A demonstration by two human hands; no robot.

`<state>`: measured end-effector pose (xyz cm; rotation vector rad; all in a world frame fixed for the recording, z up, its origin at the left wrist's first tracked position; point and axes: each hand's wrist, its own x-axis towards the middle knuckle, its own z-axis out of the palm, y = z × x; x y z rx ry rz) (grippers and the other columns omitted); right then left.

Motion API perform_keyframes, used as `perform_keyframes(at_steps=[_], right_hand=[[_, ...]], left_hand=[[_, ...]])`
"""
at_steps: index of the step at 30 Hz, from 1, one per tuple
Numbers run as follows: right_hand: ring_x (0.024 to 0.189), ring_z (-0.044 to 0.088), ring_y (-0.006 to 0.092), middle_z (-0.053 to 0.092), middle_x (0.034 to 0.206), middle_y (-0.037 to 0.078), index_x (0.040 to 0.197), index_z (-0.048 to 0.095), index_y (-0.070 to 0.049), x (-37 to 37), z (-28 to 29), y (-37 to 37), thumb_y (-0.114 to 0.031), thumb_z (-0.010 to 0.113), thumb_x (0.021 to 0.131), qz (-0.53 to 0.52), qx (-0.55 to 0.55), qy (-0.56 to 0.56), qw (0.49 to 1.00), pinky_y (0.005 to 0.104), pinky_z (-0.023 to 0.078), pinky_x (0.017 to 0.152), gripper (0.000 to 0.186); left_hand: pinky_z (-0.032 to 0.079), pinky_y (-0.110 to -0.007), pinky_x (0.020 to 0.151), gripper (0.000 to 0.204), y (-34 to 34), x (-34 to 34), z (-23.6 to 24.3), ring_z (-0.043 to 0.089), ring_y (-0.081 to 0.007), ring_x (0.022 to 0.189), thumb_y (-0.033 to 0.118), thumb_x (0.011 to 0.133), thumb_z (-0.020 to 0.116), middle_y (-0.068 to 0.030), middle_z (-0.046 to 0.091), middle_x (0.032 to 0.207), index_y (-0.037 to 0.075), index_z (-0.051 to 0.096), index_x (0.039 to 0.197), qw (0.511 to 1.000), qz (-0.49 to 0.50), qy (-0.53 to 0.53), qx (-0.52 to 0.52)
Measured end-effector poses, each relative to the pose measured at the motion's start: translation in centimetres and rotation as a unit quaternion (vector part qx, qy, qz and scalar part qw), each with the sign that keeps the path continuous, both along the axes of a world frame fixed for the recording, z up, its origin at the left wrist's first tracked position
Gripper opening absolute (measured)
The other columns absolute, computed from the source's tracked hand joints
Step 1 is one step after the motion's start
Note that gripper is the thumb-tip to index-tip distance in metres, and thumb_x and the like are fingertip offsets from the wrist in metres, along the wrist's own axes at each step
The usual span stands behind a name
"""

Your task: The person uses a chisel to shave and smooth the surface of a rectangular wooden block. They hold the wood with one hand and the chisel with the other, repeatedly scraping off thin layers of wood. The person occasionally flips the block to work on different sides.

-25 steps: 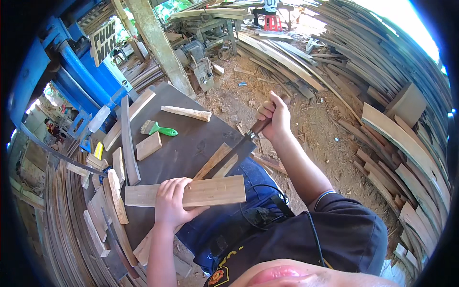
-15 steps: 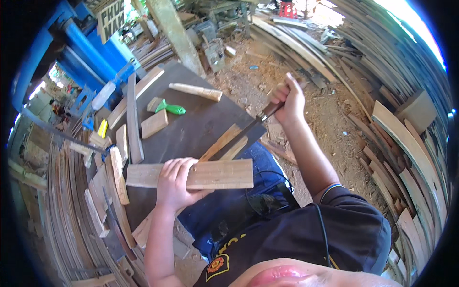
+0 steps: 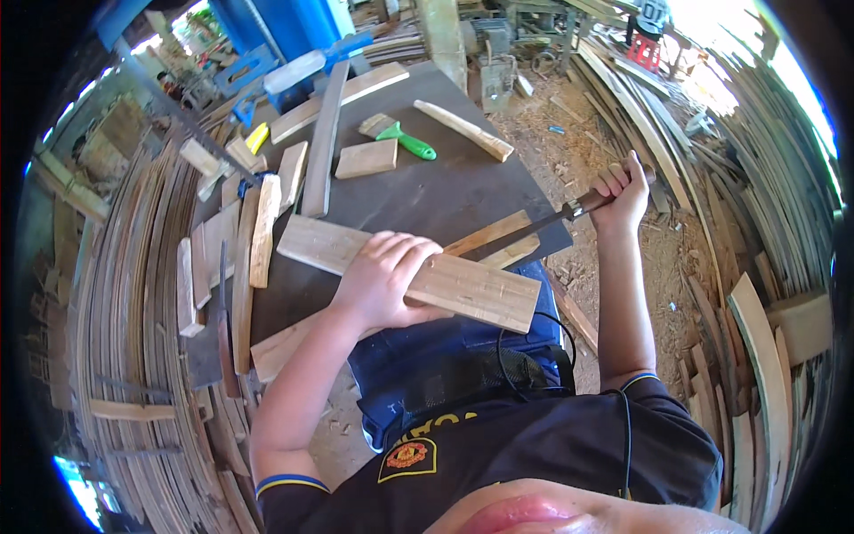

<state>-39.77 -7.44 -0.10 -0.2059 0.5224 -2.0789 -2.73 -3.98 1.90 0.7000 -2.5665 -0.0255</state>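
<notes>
My left hand (image 3: 382, 280) is wrapped round a flat pale wooden board (image 3: 480, 294), tilted across the near side of a dark tabletop (image 3: 391, 200). My right hand (image 3: 621, 194) grips the wooden handle of a long dark blade (image 3: 547, 223), which runs down-left toward the board's upper edge; whether it touches is unclear. Beneath the blade are narrow wood strips (image 3: 485, 231). A green-handled brush (image 3: 411, 142), a small block (image 3: 365, 158), a long grey strip (image 3: 325, 133) and a tapered stick (image 3: 463, 129) lie farther back on the top.
Blue machinery (image 3: 289, 31) stands behind the table beside a concrete post (image 3: 443, 44). Long planks (image 3: 124, 294) are stacked at left; more boards (image 3: 756, 356) line the right. Wood scraps cover the floor (image 3: 578, 133). A person (image 3: 649, 18) is by a red stool (image 3: 642, 53) far back.
The view has turned, so the table and its contents appear higher and farther right, rotated slightly clockwise. Both hands keep their grips, with the board and blade appearing shifted right.
</notes>
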Motion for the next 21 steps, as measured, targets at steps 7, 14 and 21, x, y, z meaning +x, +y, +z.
perform_keyframes(at_steps=[7, 14, 21], right_hand=[[0.044, 0.024, 0.0069, 0.026, 0.055, -0.008, 0.066, 0.036, -0.019, -0.1, 0.3, -2.6, -0.019, 0.056, 0.101, -0.011, 0.099, 0.019, 0.995, 0.0254, 0.024, 0.041, 0.040], [0.043, 0.023, 0.0052, 0.025, 0.053, -0.009, 0.065, 0.036, -0.020, -0.6, -1.4, -3.2, -0.025, 0.054, 0.103, 0.017, 0.082, 0.051, 0.995, 0.0225, 0.023, 0.039, 0.042], [0.043, 0.024, 0.0055, 0.025, 0.052, -0.007, 0.067, 0.037, -0.018, 0.3, 2.3, -3.7, -0.025, 0.055, 0.102, 0.076, -0.017, 0.062, 0.995, 0.0220, 0.023, 0.039, 0.040]], left_hand=[[0.046, -0.045, 0.102, 0.072, -0.4, -0.3, -0.6, 0.063, -0.0299, 0.110, 0.049, 0.066, 0.087, -0.0098, 0.065, 0.115, 0.008, 0.060, 0.119, 1.000, -0.012, 0.007, -0.018], [0.046, -0.044, 0.103, 0.078, -0.5, -0.1, -0.9, 0.063, -0.0291, 0.112, 0.055, 0.068, 0.084, -0.0106, 0.065, 0.118, 0.006, 0.061, 0.125, 0.999, -0.031, 0.017, -0.004], [0.045, -0.044, 0.104, 0.081, -0.2, 0.5, -1.5, 0.061, -0.0296, 0.115, 0.056, 0.070, 0.083, -0.0125, 0.065, 0.121, 0.004, 0.061, 0.128, 1.000, -0.022, 0.003, -0.015]])
